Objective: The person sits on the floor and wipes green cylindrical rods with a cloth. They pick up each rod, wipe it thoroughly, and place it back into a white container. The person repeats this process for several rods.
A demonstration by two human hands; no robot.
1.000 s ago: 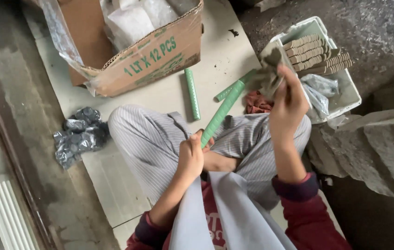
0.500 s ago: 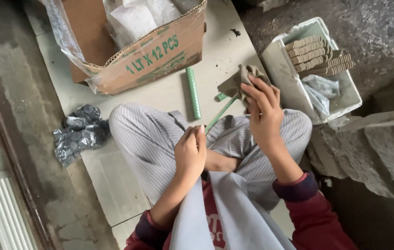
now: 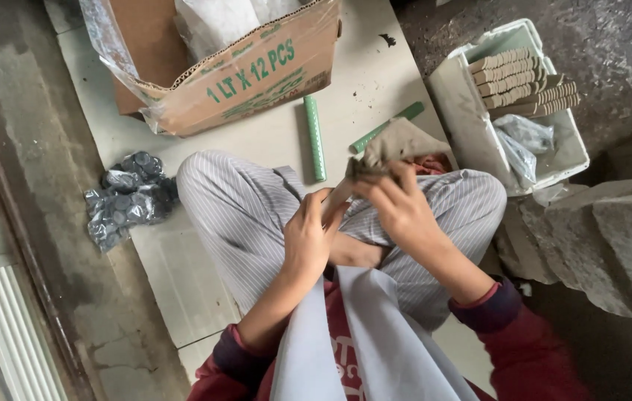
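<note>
Brown paper wrapper [image 3: 397,145], apparently around a stick, in both hands.

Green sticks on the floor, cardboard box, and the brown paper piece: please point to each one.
green stick [image 3: 315,137], head view, middle of the shaft.
cardboard box [image 3: 256,74], head view, its front wall.
brown paper piece [image 3: 397,142], head view, upper flat part above the right hand [image 3: 403,208].

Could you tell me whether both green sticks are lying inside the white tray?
No, both green sticks lie on the pale floor sheet outside the white tray.
</note>
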